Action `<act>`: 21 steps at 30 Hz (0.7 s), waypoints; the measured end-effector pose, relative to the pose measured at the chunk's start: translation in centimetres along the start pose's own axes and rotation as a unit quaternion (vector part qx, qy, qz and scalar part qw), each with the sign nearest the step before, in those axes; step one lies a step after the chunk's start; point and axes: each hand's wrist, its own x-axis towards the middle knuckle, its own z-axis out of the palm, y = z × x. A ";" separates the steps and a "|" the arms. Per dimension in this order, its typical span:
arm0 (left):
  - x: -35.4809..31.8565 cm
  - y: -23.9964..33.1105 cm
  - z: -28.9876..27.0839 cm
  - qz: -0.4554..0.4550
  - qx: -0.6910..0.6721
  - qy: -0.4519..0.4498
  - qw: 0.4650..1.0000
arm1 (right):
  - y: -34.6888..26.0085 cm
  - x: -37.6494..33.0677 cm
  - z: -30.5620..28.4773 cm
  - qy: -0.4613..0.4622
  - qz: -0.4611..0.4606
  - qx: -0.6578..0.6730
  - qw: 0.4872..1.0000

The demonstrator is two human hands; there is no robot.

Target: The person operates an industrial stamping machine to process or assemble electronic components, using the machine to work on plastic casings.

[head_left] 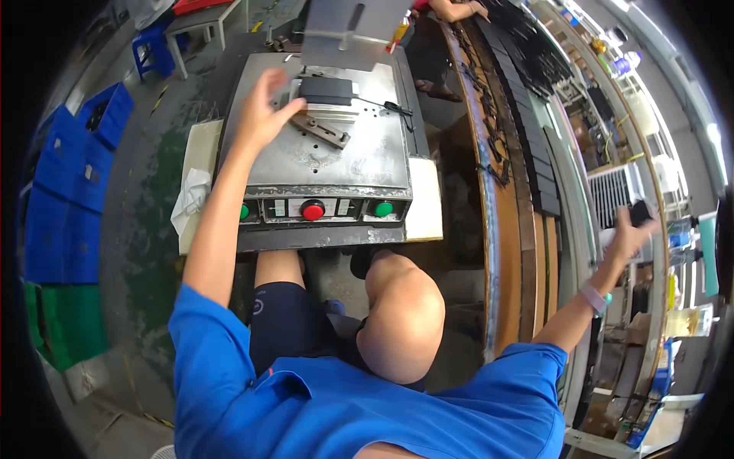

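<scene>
Head view: a seated person in a blue shirt, arms spread wide.
Left hand (260,115): fingers spread open, holding nothing, hovering over the metal press bed (367,153).
Black part (326,89): a flat dark block with a thin cable, sitting on the bed just right of the left fingertips (whether they touch it I cannot tell).
Metal bracket (321,130): lying on the bed just below and right of the left palm.
Right hand (631,237): stretched far out to the side, fingers closed around a small black piece (641,210) at its tips.
Buttons: one red button (313,209) between two green ones, on the front panel, nearer the body than the left hand.
White cloth (189,199): beside the left forearm, on its outer side.
</scene>
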 end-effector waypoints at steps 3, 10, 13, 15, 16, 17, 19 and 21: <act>2.9 -3.1 1.9 0.101 0.162 -0.075 0.979 | -2.4 -3.4 7.7 -0.119 -0.051 -0.044 0.991; 1.1 2.3 -2.8 -0.151 -0.295 -0.161 0.930 | -8.8 -10.1 21.7 -0.598 0.293 0.143 0.732; -3.5 5.9 -5.7 -0.162 -0.461 -0.052 0.871 | -9.7 -11.0 27.7 -0.580 0.293 0.268 0.711; -7.0 10.2 -7.6 -0.239 -0.587 0.041 0.772 | -12.0 -12.6 32.0 -0.562 0.207 0.296 0.744; -9.1 11.5 -8.4 -0.292 -0.630 0.093 0.713 | -14.1 -14.0 34.4 -0.539 0.158 0.274 0.780; -11.5 12.4 -9.6 -0.304 -0.615 0.098 0.721 | -15.5 -15.3 36.7 -0.525 0.057 0.266 0.807; -15.8 12.5 -9.5 -0.338 -0.577 0.132 0.732 | -17.1 -16.5 39.8 -0.501 -0.044 0.251 0.827; -18.8 13.1 -9.5 -0.361 -0.533 0.169 0.746 | -19.3 -17.3 41.4 -0.418 -0.376 0.137 0.816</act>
